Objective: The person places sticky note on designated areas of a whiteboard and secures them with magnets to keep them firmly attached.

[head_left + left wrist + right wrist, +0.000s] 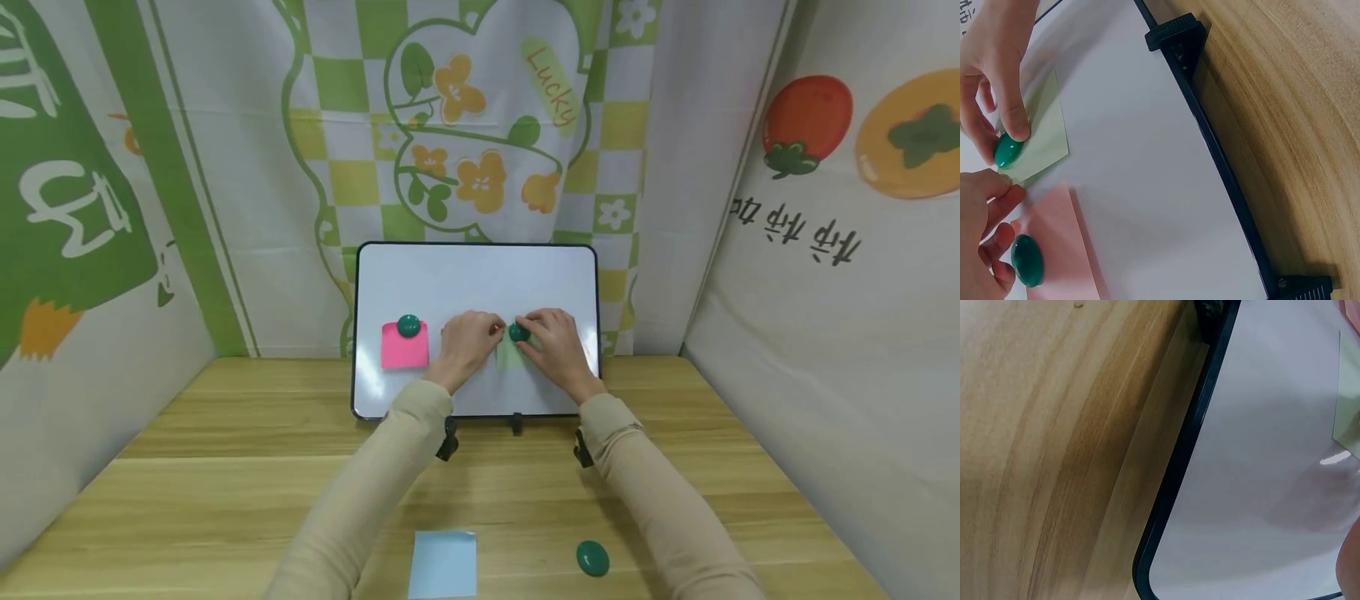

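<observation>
Right hand (557, 343) is pinching a green magnet (1008, 150) over the pale-green note (1049, 134); I'm seeing left hand (468, 340) pinching the note's left edge.

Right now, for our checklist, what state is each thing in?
Whiteboard: standing on table
Left hand: pinching green note
Right hand: gripping a magnet
Green note: held against whiteboard
Bright pink note: under a magnet
Pale pink note: under a magnet
Blue note: loose on table
Spare magnet: loose on table
</observation>
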`<state>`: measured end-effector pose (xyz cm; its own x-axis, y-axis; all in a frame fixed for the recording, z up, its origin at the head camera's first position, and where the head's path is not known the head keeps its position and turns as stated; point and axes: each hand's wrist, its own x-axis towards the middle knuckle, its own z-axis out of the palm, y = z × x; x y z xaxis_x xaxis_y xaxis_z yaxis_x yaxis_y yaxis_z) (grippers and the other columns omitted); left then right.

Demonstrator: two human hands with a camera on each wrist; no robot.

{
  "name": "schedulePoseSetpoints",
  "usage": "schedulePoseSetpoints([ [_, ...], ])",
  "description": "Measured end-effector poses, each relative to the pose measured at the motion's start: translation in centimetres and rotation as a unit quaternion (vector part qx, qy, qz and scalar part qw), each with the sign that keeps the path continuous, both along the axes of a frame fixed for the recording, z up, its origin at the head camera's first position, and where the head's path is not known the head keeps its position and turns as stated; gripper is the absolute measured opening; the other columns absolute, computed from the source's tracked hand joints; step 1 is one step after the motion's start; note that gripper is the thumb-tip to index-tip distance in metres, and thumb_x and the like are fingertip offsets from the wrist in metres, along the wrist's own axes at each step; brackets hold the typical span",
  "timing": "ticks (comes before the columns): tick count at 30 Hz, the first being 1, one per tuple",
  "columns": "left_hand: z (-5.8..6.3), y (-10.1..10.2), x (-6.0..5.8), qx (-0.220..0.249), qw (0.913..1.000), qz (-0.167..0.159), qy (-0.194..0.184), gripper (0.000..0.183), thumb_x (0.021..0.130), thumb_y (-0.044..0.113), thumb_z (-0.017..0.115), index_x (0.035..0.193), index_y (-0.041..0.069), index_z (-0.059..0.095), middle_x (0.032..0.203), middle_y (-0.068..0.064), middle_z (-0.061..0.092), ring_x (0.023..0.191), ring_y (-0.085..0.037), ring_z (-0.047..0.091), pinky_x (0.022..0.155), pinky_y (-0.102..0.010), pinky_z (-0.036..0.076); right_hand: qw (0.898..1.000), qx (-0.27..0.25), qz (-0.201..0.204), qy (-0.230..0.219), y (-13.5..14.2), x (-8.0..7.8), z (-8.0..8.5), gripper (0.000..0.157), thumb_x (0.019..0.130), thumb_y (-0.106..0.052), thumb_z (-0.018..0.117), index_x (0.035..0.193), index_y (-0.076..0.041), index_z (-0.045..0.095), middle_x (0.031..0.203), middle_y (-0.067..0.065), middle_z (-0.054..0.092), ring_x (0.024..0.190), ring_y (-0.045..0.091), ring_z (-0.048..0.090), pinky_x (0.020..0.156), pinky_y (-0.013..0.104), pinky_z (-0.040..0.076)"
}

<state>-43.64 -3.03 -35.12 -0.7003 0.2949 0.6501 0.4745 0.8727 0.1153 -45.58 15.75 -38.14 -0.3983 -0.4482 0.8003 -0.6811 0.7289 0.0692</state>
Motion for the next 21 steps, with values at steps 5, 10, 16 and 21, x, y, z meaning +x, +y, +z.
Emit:
schedulePoseSetpoints([
  [5,0.17,0.11,0.04,-0.015,0.9998,0.011,0.003,0.014,0.089,0.024,0.063,0.096,0.019,0.075,0.082,0.004,0.072,0.06,-0.007,0.06,0.047,-0.021,0.043,1.0,-0.01,0.014,-0.003,0.18,-0.39,-0.13,0.043,0.077,-0.025,0.077,0.115,-0.01,0.066,0.109,0.008,0.06,0.106,0.026,0.052,0.098,0.046,0.037],
  [10,0.34,0.39,-0.03,-0.033,0.9993,0.017,0.005,0.016,0.09,0.023,0.062,0.097,0.019,0.075,0.083,0.003,0.072,0.059,-0.007,0.058,0.045,-0.021,0.04,1.0,-0.021,0.021,-0.006,0.57,-0.54,-0.32,0.043,0.077,-0.027,0.077,0.115,-0.01,0.066,0.111,0.009,0.06,0.107,0.026,0.052,0.097,0.046,0.036],
  [16,0.5,0.53,-0.31,-0.046,0.9984,0.028,0.018,0.017,0.089,0.021,0.06,0.096,0.019,0.075,0.079,0.004,0.072,0.052,-0.005,0.052,0.04,-0.021,0.033,0.999,-0.021,0.027,-0.004,0.6,-0.72,-0.34,0.044,0.078,-0.027,0.076,0.116,-0.009,0.066,0.114,0.01,0.058,0.107,0.025,0.051,0.097,0.045,0.036],
  [21,0.48,0.42,-0.13,-0.049,0.9982,0.029,0.018,0.017,0.088,0.02,0.06,0.095,0.018,0.076,0.077,0.003,0.072,0.05,-0.005,0.05,0.038,-0.02,0.032,1.0,-0.018,0.025,-0.003,0.43,-0.77,-0.49,0.043,0.077,-0.026,0.077,0.115,-0.009,0.066,0.113,0.01,0.058,0.106,0.026,0.051,0.096,0.045,0.037],
])
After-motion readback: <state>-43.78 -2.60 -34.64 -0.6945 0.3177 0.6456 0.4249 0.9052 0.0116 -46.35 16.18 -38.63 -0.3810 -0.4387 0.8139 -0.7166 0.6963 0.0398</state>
